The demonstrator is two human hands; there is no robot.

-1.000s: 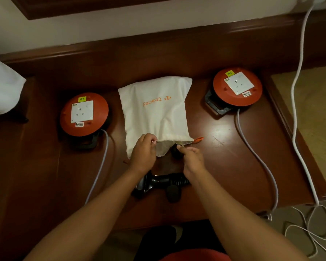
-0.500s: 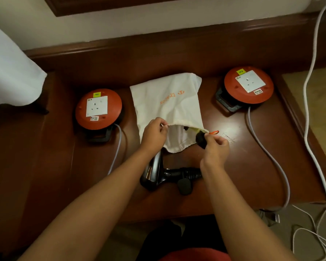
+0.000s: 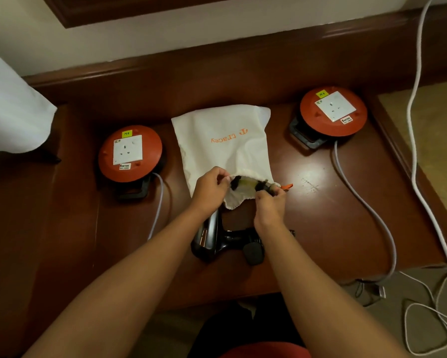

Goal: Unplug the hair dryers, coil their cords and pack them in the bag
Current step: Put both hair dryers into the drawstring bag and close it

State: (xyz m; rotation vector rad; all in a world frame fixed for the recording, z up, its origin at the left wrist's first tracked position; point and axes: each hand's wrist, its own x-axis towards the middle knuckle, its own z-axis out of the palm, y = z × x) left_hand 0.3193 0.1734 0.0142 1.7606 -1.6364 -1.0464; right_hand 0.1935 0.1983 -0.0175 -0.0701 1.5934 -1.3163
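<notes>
A white drawstring bag (image 3: pixel 222 140) with orange lettering lies in the middle of the dark wooden desk (image 3: pixel 320 215), its mouth toward me. My left hand (image 3: pixel 209 188) pinches the left edge of the mouth and holds it open. My right hand (image 3: pixel 270 202) grips a black piece, apparently a plug or cord end, at the right side of the mouth, partly inside the bag. An orange drawstring tip (image 3: pixel 287 186) sticks out beside it. A black hair dryer (image 3: pixel 212 239) with its coiled cord and plug (image 3: pixel 253 251) lies on the desk under my wrists.
Two orange cord reels with white sockets sit on the desk, one at the left (image 3: pixel 130 153) and one at the right (image 3: pixel 333 111), each trailing a grey cable. A white cable (image 3: pixel 413 151) runs down the right side to the floor. White fabric (image 3: pixel 10 112) hangs at far left.
My right hand has carried the black piece from just outside the bag into its mouth. My left hand keeps hold of the bag's edge. The view has shifted slightly.
</notes>
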